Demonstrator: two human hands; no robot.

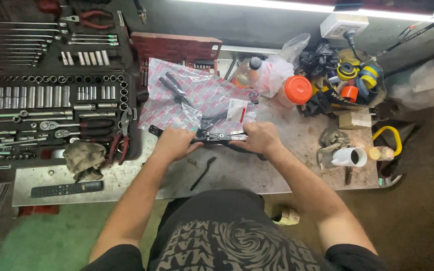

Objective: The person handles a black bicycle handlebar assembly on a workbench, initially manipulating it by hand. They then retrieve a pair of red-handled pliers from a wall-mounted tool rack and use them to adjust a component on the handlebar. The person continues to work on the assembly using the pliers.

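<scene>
Both hands gripping the black bracket assembly: left hand at nine o'clock, right hand at three, fingers wrapped; fitting underway, steady alignment needed.

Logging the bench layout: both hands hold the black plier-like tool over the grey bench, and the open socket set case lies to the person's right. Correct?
Not quite. The head view shows the socket set case to the person's left. Both hands, left hand and right hand, do hold the black tool.
</scene>
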